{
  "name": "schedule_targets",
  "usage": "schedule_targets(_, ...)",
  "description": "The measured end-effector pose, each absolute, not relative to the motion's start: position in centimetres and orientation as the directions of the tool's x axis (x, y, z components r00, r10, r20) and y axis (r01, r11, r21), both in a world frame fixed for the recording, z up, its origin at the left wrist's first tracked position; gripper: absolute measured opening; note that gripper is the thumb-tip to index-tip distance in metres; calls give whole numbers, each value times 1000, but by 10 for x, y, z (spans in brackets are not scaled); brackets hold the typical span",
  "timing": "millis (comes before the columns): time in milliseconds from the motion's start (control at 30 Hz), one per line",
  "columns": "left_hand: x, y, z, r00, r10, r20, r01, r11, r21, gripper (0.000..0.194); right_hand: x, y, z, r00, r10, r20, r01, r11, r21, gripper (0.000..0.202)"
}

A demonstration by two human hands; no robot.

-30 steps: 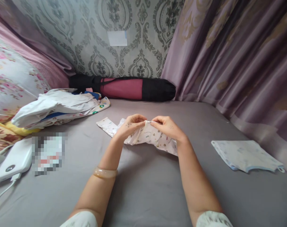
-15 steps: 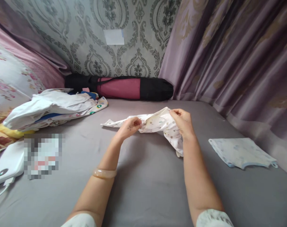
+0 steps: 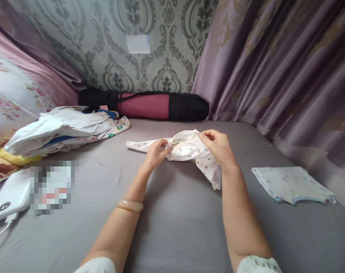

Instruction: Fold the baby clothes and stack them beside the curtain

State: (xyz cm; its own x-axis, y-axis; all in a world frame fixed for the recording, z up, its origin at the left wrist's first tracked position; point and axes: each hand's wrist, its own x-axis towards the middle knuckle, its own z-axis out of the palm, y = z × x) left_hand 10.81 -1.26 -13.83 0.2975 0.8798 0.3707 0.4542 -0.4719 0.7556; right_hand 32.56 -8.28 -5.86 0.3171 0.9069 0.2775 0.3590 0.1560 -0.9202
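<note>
A small white baby shirt (image 3: 186,151) with a tiny print and cream trim is held up between my hands over the grey sheet. My left hand (image 3: 158,153) pinches it near the neckline on the left. My right hand (image 3: 217,146) grips the collar edge at the other side between thumb and fingers. One sleeve stretches out to the left behind my left hand; the other hangs down beside my right wrist. The lower part of the shirt is partly hidden by its folds.
A folded white garment with blue trim (image 3: 294,185) lies at the right. Piled clothes (image 3: 61,125) sit at the left, above a white power bank (image 3: 10,193) with a cable. A black and maroon rolled bag (image 3: 144,106) rests along the wall, beside purple curtains (image 3: 246,68).
The neckline has opened into a wider loop between my hands. The left sleeve has shifted slightly right and straightened, and my left hand has moved a little closer to my right.
</note>
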Motion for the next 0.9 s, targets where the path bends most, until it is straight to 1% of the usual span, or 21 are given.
schedule_targets(100, 107, -12, -138, 284, 882, 377, 474, -471, 744, 17, 322, -87, -54, 306, 911, 276, 342, 166, -925, 27)
schedule_targets(167, 106, -11, -136, 266, 893, 364, 450, -449, 772, 20, 322, -88, -52, 308, 910, 277, 336, 168, -927, 26)
schedule_targets(300, 99, -10, -126, 219, 931, 293, 308, -351, 884, 28, 328, -88, -53, 332, 900, 281, 341, 163, -926, 27)
schedule_targets(400, 92, -11, -115, 212, 941, 264, 225, -309, 924, 30, 334, -85, -57, 335, 902, 271, 347, 149, -926, 29)
schedule_targets(533, 86, -16, -101, 178, 934, 311, 286, -351, 891, 27, 339, -82, -62, 325, 909, 259, 350, 139, -926, 31)
schedule_targets(633, 82, -20, -94, 194, 923, 332, 327, -380, 865, 27, 340, -81, -63, 330, 913, 241, 343, 122, -931, 31)
schedule_targets(767, 77, -21, -90, 244, 900, 363, 313, -427, 848, 34, 342, -81, -63, 321, 919, 229, 347, 110, -931, 36)
schedule_targets(900, 72, -16, -87, 217, 871, 441, 278, -489, 827, 38, 345, -83, -64, 287, 930, 230, 337, 127, -933, 39)
